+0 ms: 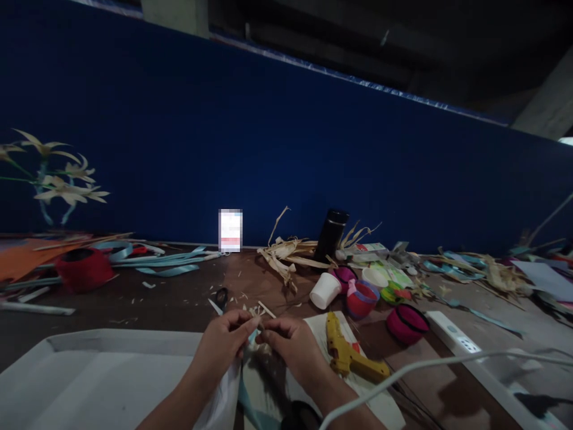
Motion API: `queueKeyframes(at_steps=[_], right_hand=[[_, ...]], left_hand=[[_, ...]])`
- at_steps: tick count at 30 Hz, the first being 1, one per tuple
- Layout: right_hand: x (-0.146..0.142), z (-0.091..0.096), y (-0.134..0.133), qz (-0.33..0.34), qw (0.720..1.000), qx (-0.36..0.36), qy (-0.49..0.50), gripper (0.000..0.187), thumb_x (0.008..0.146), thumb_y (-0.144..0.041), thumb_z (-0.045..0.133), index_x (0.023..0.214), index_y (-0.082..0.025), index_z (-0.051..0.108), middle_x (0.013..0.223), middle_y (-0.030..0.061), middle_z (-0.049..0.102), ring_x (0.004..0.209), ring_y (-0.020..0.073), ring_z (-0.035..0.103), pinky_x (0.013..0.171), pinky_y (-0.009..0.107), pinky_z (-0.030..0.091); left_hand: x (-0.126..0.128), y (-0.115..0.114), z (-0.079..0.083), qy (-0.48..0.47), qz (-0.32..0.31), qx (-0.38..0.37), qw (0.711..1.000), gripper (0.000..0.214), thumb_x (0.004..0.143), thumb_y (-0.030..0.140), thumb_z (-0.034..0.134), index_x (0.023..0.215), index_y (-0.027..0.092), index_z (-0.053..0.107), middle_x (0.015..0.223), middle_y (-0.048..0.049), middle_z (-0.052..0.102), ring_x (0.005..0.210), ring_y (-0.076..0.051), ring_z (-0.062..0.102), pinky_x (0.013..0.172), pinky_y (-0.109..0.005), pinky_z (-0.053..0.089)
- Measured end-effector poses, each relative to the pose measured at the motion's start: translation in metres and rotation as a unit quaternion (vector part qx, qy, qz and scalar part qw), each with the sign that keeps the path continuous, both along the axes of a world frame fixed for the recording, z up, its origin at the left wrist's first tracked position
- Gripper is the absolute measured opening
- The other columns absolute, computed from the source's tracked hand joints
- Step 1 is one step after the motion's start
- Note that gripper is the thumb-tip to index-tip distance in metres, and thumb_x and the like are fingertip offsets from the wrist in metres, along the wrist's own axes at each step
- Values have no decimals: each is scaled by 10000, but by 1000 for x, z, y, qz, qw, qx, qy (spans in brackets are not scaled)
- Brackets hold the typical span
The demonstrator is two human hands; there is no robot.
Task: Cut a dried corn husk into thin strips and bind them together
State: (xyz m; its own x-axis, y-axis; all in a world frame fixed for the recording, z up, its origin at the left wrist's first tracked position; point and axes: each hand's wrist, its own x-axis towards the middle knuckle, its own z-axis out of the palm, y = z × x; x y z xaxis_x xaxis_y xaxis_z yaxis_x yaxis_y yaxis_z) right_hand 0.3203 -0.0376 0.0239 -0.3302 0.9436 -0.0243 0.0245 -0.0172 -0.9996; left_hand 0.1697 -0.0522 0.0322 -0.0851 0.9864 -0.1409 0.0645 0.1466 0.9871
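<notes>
My left hand [226,337] and my right hand [290,340] meet in the lower middle of the head view, thumbs and fingertips pinched together. Between them is a small pale husk-like piece [256,311], mostly hidden by the fingers. A bit of light blue shows just below the fingertips; whether it belongs to that piece I cannot tell. Just beyond my left hand lie scissors [221,298] with black handles. A yellow glue gun [338,349] rests on white paper to the right of my right hand.
A white tray [111,337] stands at the left front. Dried husks [290,254], a black bottle [331,234], a white cup [325,291] and a magenta ring-shaped roll [407,324] lie beyond. A pale cable [430,363] crosses near the power strip [461,338]. Husk flowers [67,190] rise at left.
</notes>
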Motion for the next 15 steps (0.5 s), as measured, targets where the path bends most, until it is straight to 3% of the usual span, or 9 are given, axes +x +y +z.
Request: queueKeyframes(at_steps=[9,15], right_hand=[[2,1,-1,10,999,-9,-39,131,709,-250,617,704,-150,701,579,-19,580,470,59,367,447,182,256],[3,-5,1,23,999,-19,-36,159,699,-273,635,756,-139,697,684,19,658,533,81,469,489,179,315]], left_hand=[[-2,0,1,-65,38,-13,997,361,631,487,637,697,135,595,453,69,416,394,-42,315,414,-173,221],[-5,2,-6,-91,42,-2,995,361,648,493,634,700,140,580,461,67,427,395,-40,319,403,-169,215]])
